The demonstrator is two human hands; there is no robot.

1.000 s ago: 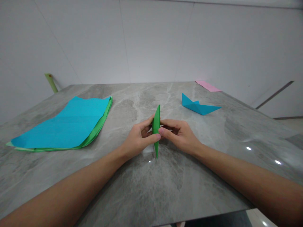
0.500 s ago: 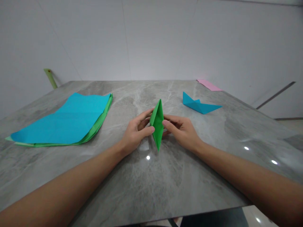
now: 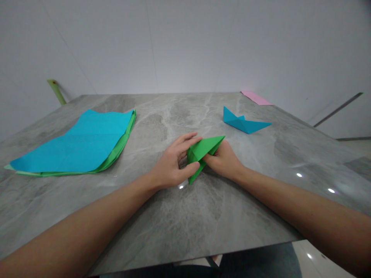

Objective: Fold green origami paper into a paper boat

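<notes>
Well inside table (image 3: pixel 208 231) edges, left hand (image 3: pixel 171 166), right hand (image 3: pixel 223 160) pinching green paper (image 3: pixel 203 148)

Blue-on-green paper stack (image 3: pixel 78 143), blue paper boat (image 3: pixel 242 122), pink sheet (image 3: pixel 256 98), marble table (image 3: pixel 203 216).

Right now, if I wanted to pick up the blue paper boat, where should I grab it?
Pinch the blue paper boat by the small peak in its middle, coming down from above. It rests on the table with nothing touching it, so the top is easy to reach. Its long ends taper to thin tips that would probably bend.
</notes>
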